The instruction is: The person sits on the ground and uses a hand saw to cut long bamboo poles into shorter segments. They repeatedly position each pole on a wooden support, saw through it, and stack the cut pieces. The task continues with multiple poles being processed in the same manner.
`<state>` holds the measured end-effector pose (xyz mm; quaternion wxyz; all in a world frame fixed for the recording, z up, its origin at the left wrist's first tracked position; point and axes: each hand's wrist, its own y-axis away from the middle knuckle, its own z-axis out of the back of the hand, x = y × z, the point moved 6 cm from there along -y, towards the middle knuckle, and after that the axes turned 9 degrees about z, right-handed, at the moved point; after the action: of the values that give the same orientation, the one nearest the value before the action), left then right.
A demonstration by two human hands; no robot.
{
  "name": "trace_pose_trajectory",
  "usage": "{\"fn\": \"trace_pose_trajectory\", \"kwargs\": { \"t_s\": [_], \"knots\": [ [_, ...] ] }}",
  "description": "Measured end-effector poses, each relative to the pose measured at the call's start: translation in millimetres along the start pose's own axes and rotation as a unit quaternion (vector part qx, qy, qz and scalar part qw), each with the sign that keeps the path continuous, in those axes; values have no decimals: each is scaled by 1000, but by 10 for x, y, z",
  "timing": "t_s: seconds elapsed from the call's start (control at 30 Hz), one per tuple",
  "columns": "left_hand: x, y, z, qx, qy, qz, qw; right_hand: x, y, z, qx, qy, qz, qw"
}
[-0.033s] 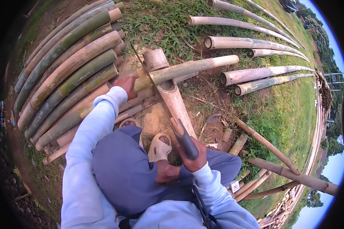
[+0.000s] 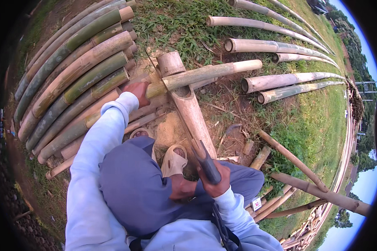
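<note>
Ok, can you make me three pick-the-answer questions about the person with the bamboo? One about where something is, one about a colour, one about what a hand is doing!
1. Where does the bamboo pole under the left hand lie?
A. Across a thicker bamboo log
B. In a bucket
C. Standing upright in the grass

2. What colour are the sleeves?
A. Red
B. Light blue
C. Black

3. What is the right hand doing?
A. Lying open on the knee
B. Gripping a dark tool handle
C. Holding a cup

Answers:
1. A: the bamboo pole crosses over the thick log.
2. B: both sleeves are pale blue.
3. B: fingers are closed round the dark handle.
</note>
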<state>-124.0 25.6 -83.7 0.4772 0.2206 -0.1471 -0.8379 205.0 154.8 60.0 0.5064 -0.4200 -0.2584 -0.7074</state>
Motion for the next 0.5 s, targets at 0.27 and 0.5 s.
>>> {"fn": "trace_pose_trajectory", "kwargs": {
  "t_s": [0.27, 0.5],
  "knots": [
    [-31, -147, 28, 90, -2, 4, 996, -281, -194, -302, -18, -68, -20, 997],
    [-16, -189, -9, 78, 76, -31, 994, -382, -730, -512, -31, -69, 0, 997]
  ]
}}
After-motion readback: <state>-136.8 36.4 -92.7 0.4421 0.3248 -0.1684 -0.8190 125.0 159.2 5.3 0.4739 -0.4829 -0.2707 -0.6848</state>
